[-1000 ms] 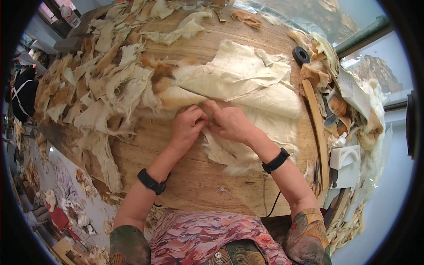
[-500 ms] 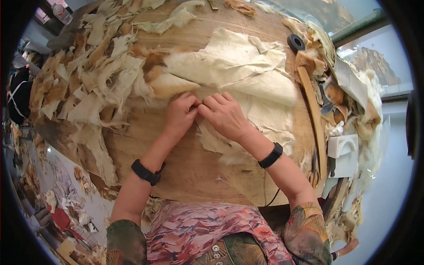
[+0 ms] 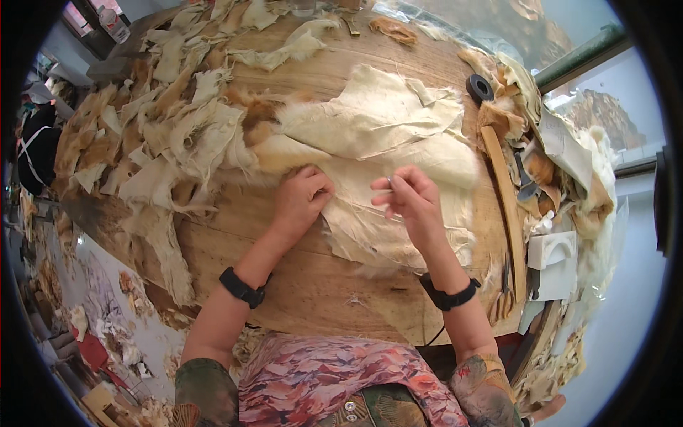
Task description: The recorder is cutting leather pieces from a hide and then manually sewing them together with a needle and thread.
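A large cream-coloured hide (image 3: 384, 121) lies spread on the wooden table (image 3: 235, 242) in front of me, skin side up, with tan fur (image 3: 288, 151) along its left part. My left hand (image 3: 302, 203) is closed at the hide's near left edge, pinching it between thumb and fingers. Over the hide, to the right, my right hand (image 3: 414, 203) is raised with thumb and forefinger pressed together and the other fingers loosely curled. Whatever sits in that pinch is too small to make out. Both wrists wear black bands.
Fur and hide scraps (image 3: 192, 135) heap along the table's left side. To the right lie a black tape roll (image 3: 479, 88), a long wooden strip (image 3: 502, 206), scissors (image 3: 504, 292), a dark-bladed tool (image 3: 526, 178) and a white block (image 3: 551, 249). A bottle (image 3: 112, 24) stands far left.
My right hand has come away from the left, moving to the right and turning, its thumb and forefinger still pinched. The left hand stays at the hide's edge. The view has shifted slightly.
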Motion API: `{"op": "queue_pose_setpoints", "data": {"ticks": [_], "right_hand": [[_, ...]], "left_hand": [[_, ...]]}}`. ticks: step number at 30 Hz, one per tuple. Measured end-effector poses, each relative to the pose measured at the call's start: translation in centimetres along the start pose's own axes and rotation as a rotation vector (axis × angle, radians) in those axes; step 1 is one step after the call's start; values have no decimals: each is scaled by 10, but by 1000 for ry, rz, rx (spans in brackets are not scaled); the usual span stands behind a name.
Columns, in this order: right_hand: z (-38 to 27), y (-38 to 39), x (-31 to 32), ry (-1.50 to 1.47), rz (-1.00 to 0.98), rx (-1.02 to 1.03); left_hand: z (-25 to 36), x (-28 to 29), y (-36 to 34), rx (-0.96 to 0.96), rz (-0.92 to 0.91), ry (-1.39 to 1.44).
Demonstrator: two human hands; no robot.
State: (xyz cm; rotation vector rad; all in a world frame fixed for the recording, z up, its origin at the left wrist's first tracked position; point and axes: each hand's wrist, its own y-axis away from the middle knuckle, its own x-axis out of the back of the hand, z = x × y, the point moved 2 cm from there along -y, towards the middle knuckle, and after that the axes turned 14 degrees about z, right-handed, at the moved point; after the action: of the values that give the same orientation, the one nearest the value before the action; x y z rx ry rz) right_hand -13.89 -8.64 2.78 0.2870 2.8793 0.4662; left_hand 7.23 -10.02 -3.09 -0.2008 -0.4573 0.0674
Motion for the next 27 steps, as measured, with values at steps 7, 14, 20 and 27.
{"op": "queue_pose_setpoints", "data": {"ticks": [7,14,20,27], "right_hand": [[-3,22,22,87,-95,-49],[-18,2,21,165,-26,171],[13,-23,-32,813,-337,601],[24,-38,-33,956,-273,567]], "left_hand": [[-2,0,-3,4,2,20],[-7,0,-2,5,7,34],[-7,-1,-2,32,-5,50],[-3,-1,-2,55,-12,41]]}}
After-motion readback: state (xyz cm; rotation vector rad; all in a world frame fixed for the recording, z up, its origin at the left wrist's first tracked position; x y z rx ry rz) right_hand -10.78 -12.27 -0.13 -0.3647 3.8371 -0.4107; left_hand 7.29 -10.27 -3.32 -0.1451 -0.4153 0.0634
